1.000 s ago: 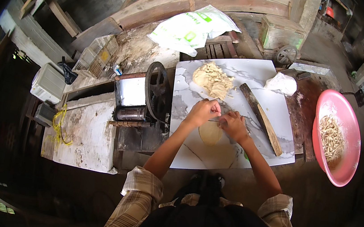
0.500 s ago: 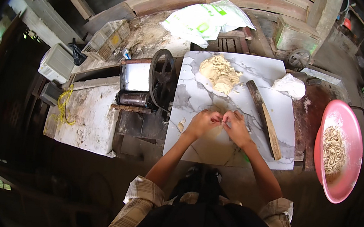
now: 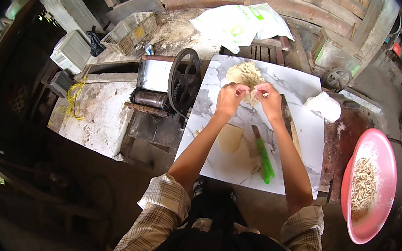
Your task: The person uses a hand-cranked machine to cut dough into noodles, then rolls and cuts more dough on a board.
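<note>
My left hand (image 3: 232, 98) and my right hand (image 3: 268, 101) are raised close together over the marbled white board (image 3: 203, 106). Each is closed in a pinch, with a small pale piece of dough (image 3: 252, 97) between the fingertips. Just beyond them sits a heap of pale dough (image 3: 239, 72), partly hidden by my fingers. A flat piece of dough (image 3: 230, 138) lies on the board between my forearms. To its right rests a knife (image 3: 264, 158) with a green handle. My right forearm partly covers a long wooden stick (image 3: 295, 136).
A pink basin (image 3: 388, 171) at the right holds many dough strips. A white bundle (image 3: 323, 106) sits at the board's right edge. On the left stands a roller machine with a large wheel (image 3: 184, 81). White-and-green sacks (image 3: 242, 23) lie behind the board.
Both hands have moved away from me, from the board's near part up to the dough heap. The flat dough piece and the green-handled knife have come into plain sight. The whole view has shifted slightly.
</note>
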The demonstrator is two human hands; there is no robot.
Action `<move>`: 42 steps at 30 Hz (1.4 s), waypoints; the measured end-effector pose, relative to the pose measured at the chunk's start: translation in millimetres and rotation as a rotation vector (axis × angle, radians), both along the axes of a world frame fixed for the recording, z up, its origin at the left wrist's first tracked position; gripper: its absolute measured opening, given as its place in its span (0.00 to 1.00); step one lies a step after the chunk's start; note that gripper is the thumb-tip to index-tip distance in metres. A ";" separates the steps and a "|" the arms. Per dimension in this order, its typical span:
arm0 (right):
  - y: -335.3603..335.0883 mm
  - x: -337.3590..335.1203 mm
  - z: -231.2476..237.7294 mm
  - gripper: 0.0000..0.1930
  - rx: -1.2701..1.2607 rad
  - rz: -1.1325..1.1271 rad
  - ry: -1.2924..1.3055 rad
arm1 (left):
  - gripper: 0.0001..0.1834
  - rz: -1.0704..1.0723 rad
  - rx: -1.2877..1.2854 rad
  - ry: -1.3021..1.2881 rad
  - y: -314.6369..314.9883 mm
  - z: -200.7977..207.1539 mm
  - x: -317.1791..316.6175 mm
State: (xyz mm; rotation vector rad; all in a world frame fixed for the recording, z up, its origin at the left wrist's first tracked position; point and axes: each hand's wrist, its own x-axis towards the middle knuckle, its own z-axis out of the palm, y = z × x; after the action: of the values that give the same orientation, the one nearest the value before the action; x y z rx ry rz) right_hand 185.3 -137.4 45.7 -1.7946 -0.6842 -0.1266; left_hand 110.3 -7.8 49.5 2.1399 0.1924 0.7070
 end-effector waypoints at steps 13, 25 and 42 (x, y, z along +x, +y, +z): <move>-7.5 -27.4 -46.2 0.26 -0.644 -0.201 -0.647 | 0.24 -0.022 0.713 -0.064 -8.5 -40.6 2.2; -25.0 -38.2 -37.6 0.28 -0.918 -0.330 -0.442 | 0.32 -0.013 1.019 0.188 -25.9 -52.0 21.4; -44.2 -150.8 -41.5 0.19 -0.776 -0.372 0.033 | 0.26 -0.265 0.474 0.205 41.7 -78.4 -138.3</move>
State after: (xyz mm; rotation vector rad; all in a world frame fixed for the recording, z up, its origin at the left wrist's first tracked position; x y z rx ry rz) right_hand 34.5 -181.6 4.3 -2.6559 -0.3814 -0.0832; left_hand -28.0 33.9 -28.9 2.6265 -0.1672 0.4029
